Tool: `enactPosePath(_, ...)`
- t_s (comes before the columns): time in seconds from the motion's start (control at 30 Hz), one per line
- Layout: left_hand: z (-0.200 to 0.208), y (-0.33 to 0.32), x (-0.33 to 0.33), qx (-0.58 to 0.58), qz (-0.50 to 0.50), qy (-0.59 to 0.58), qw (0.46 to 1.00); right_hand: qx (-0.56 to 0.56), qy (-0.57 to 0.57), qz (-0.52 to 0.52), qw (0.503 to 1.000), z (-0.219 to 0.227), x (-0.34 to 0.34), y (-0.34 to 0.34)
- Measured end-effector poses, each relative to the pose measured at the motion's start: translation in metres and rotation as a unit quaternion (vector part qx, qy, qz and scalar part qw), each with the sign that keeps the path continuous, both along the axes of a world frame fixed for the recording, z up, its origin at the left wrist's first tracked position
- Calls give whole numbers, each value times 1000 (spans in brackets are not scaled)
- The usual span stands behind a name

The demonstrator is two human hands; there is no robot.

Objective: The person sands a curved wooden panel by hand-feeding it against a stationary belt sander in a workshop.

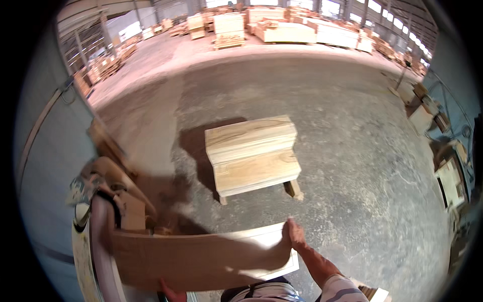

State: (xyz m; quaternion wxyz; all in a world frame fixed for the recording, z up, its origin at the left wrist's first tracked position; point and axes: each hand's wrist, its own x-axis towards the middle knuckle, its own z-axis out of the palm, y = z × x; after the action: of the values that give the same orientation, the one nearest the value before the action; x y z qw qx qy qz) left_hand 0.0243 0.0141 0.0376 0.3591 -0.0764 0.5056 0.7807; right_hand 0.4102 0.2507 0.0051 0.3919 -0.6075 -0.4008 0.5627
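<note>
A long, thin wooden board [201, 259] spans the space in front of my body, partly in shade with a bright patch near its right end. My right hand [296, 234] is closed on the board's right end near the far corner. At its near edge, left of my body, my left hand [172, 292] grips the board; part of that hand is cut off by the frame. The board's left end lies against a machine with a pale, upright belt-like surface [103, 226]. Beyond the board, two stepped stacks of pale wooden boards [256, 171] rest on wooden supports.
To the left, by a blue-grey wall [50, 141], stand machine parts and a brown cardboard-like piece [132, 211]. Boxes and equipment [450, 183] line the right wall. Grey concrete floor [352, 151] surrounds the stacks. Far off, more timber piles [287, 32] stand in the hall.
</note>
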Motion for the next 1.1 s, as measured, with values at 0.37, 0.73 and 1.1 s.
enactPosePath(0.37,79,68,11,-115,-35,348,930,44,89,-8,995,-32,-44,25)
enactPosePath(0.73,78,88,73,-177,-349,459,798,60,431,58,898,132,-91,22)
enactPosePath(1.1,46,69,77,-196,-397,398,804,32,282,71,956,107,-91,1)
